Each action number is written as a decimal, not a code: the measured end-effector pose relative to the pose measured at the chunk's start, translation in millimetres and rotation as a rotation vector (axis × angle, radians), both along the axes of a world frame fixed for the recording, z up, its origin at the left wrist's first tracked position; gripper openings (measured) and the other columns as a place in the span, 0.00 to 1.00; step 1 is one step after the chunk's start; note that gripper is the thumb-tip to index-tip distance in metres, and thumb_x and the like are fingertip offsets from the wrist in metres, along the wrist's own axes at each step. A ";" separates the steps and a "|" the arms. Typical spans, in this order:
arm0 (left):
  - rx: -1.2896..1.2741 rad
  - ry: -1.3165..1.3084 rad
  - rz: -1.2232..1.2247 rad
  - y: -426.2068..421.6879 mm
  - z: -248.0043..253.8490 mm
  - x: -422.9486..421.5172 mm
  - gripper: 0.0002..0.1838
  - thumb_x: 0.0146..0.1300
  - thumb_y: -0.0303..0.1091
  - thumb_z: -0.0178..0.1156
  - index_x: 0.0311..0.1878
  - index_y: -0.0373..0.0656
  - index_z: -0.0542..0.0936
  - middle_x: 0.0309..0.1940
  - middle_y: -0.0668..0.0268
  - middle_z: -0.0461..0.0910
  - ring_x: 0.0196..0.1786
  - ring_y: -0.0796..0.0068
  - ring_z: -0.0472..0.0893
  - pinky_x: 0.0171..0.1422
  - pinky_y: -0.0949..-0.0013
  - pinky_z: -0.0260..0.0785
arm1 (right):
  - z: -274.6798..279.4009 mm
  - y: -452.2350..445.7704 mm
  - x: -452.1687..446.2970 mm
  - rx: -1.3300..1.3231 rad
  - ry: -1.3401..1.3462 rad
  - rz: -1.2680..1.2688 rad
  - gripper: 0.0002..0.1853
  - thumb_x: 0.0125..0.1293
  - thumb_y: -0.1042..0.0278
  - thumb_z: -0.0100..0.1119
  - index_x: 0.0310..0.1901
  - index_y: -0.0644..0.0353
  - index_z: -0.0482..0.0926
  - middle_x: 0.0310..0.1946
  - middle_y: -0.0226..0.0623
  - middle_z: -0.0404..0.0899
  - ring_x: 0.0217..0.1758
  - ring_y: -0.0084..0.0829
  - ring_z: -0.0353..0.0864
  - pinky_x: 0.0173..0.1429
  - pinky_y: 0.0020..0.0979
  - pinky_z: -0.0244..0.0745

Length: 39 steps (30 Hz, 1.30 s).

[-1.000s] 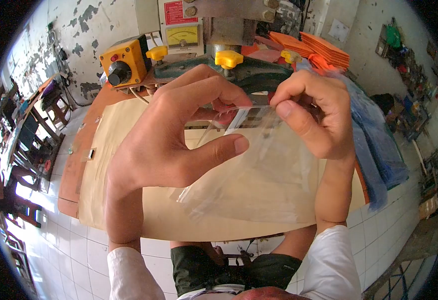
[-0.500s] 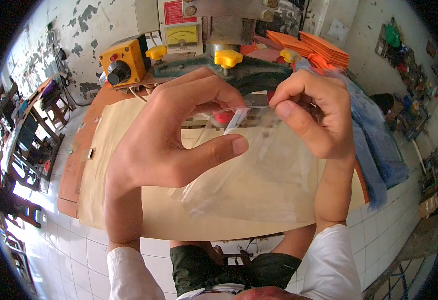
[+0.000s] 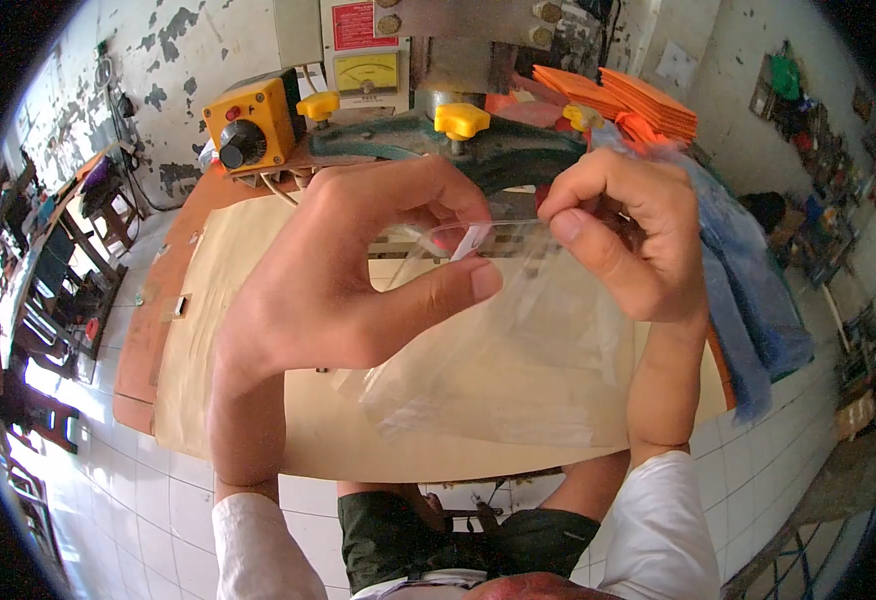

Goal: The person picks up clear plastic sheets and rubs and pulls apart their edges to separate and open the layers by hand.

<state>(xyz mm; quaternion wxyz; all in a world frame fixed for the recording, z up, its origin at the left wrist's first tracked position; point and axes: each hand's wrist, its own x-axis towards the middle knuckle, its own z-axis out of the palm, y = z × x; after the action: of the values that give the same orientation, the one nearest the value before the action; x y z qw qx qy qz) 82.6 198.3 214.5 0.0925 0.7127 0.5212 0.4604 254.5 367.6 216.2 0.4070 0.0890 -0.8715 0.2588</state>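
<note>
A clear plastic bag (image 3: 518, 340) hangs between my hands above the cream-coloured sheet on the table. My right hand (image 3: 628, 235) is closed, pinching the bag's upper edge between thumb and curled fingers. At the bag's upper left my left hand (image 3: 358, 270) curves around a small white slip (image 3: 471, 241), its fingertips at the upper end and its thumb at the lower end. Whether the slip lies inside the bag or on its outside I cannot tell. The other left fingertips are partly hidden behind the plastic.
Behind my hands stands a machine with a dark green frame (image 3: 378, 140) and yellow knobs (image 3: 461, 121). A yellow control box (image 3: 250, 125) sits at the left. Orange folded pieces (image 3: 648, 103) are stacked at the back right, and blue plastic sheeting (image 3: 748, 290) drapes over the right edge.
My left thumb and fingers have drawn closer together around the white slip, which has shifted slightly right. My right hand keeps its pinch on the bag's edge.
</note>
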 end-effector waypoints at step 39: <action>0.997 0.013 -0.887 -72.7 11.7 63.4 0.12 0.52 0.16 0.57 0.23 0.46 0.70 0.17 0.81 0.67 0.17 0.90 0.65 0.22 0.79 0.45 | -5.8 8.8 -3.5 0.084 0.071 0.080 0.02 0.57 0.75 0.58 0.31 0.63 0.79 0.19 0.26 0.75 0.20 0.13 0.66 0.23 0.19 0.57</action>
<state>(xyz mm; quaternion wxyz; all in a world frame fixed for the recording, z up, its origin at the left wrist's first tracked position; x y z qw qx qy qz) 146.0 125.5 226.2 -0.0707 0.8197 -0.0959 0.5602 251.0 376.5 210.4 0.4229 0.1498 -0.8624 0.2346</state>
